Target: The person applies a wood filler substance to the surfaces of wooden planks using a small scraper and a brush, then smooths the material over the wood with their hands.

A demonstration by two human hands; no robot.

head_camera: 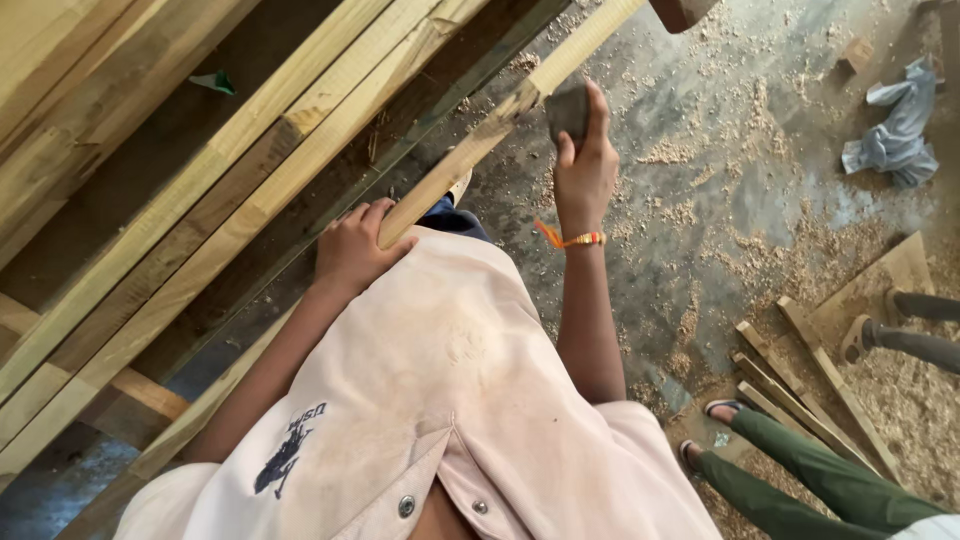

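The left hand (350,248) has its fingers wrapped around the near end of a long pale wooden strip (500,115), which slants up and away to the right, its near end resting against the person's shirt. The right hand (583,165) pinches a small dark block (568,108), possibly a sanding pad, pressed against the strip's right side about midway along. To the left lie stacked planks (200,200). The concrete floor (720,150) is scattered with sawdust. At far right lies a crumpled blue cloth (900,130); at near right, short wood offcuts (800,370) lie beside another person's green-trousered legs (800,470).
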